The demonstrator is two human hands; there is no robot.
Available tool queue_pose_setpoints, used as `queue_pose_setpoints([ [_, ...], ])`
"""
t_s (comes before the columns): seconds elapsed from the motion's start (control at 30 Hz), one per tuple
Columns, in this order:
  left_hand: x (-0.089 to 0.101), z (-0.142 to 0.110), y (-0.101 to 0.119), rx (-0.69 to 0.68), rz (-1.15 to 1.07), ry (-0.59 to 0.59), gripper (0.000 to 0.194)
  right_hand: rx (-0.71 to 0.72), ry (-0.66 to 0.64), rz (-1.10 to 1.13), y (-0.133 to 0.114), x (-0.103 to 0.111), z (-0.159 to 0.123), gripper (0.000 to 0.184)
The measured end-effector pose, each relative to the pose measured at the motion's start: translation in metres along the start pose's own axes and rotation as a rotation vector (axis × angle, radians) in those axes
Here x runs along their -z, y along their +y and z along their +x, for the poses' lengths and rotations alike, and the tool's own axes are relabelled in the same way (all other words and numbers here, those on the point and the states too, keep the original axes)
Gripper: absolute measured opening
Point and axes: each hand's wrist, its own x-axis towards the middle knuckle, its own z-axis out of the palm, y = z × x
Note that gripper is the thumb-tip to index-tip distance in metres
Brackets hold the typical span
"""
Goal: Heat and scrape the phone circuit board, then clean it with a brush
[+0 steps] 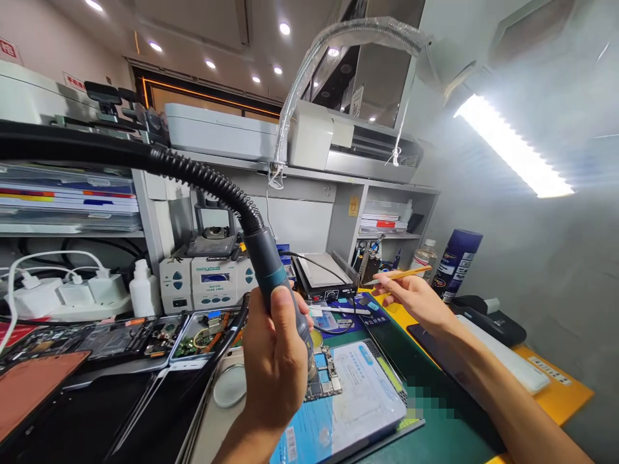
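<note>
My left hand point(275, 367) is wrapped around the dark handle of a hot air gun point(271, 274), thumb on top. Its nozzle points down at a small circuit board point(326, 374), which lies on a white and blue box point(360, 386). Whether the nozzle touches the board is hidden by the hand. Over to the right, my right hand point(411, 298) pinches slim, pointed orange tweezers point(403, 273), held roughly level above the mat with the pale tip toward the left. Past the nozzle stands a small round tin point(316, 338).
Behind are a hot air station point(207, 283) and a flat heating plate point(322, 267). Opened phone parts point(116, 341) crowd the left. A blue spray can point(457, 264) and a clear bottle point(424, 254) stand right. A bright lamp point(512, 145) hangs above; the gun's hose point(207, 174) arches overhead.
</note>
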Motion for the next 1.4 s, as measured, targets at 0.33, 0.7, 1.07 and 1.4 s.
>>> queue_pose_setpoints([
  [0.33, 0.001, 0.001, 0.001, 0.012, 0.001, -0.031, 0.042, 0.081, 0.32, -0.067, -0.009, 0.031, 0.054, 0.032],
  [0.7, 0.003, 0.0, -0.001, -0.012, 0.023, -0.049, 0.041, 0.095, 0.128, -0.128, -0.028, 0.024, 0.133, 0.028],
  [1.07, 0.005, 0.0, 0.002, 0.01, 0.019, -0.046, 0.043, 0.055, 0.049, -0.283, -0.029, 0.025, 0.141, 0.022],
  [1.4, 0.002, 0.001, 0.003, 0.033, -0.016, -0.037, 0.044, 0.177, 0.23, -0.385, -0.055, 0.019, 0.13, 0.029],
])
